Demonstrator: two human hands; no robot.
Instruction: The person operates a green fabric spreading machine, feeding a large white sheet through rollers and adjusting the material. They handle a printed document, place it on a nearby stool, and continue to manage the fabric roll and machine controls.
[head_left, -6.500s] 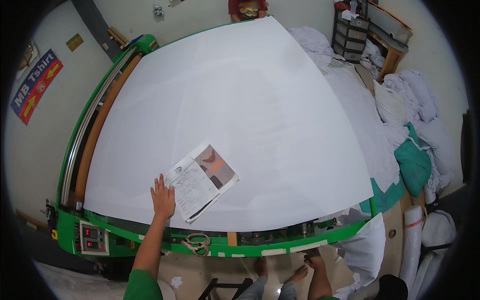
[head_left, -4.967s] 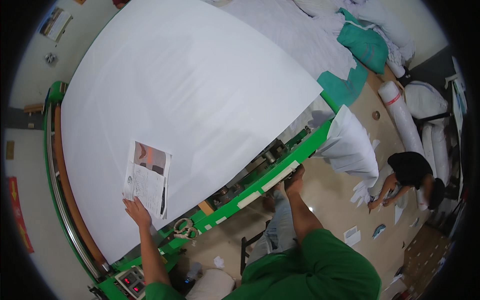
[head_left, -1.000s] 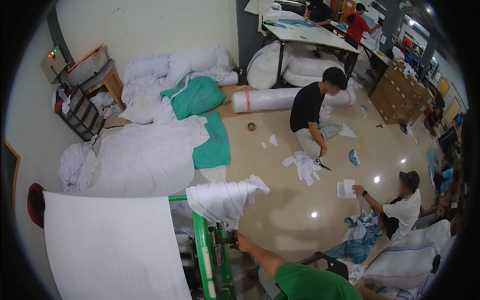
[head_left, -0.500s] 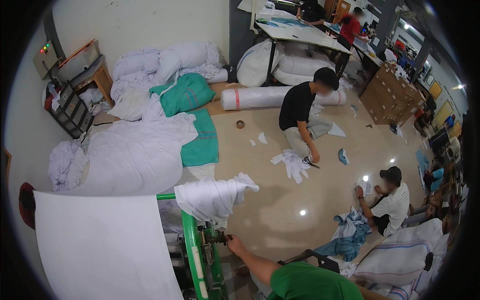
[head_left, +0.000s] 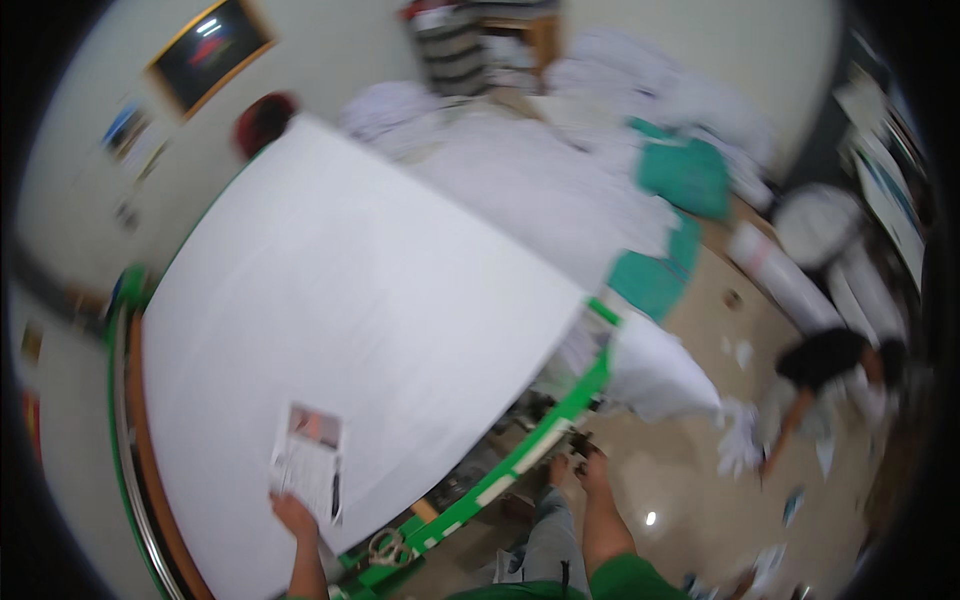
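Here, the left hand [head_left: 295, 513] is at the near left corner of some printed papers [head_left: 311, 468], which lie on the near left part of a wide white sheet [head_left: 370, 280]. Blur hides its fingers, so I cannot tell whether they pinch the papers or only rest there. The right hand [head_left: 594, 468] is at a dark fitting [head_left: 580, 442] on the near right side of the green frame [head_left: 540, 445]; its grip is also unclear. The white sheet covers most of the frame, with a brown roller [head_left: 150, 440] along its left. A looped cord [head_left: 390, 547] hangs at the near edge, between the hands. White cloth [head_left: 655, 370] drapes off the right corner. Farther right, a person in a black shirt [head_left: 825, 358] bends low over the floor [head_left: 660, 470].
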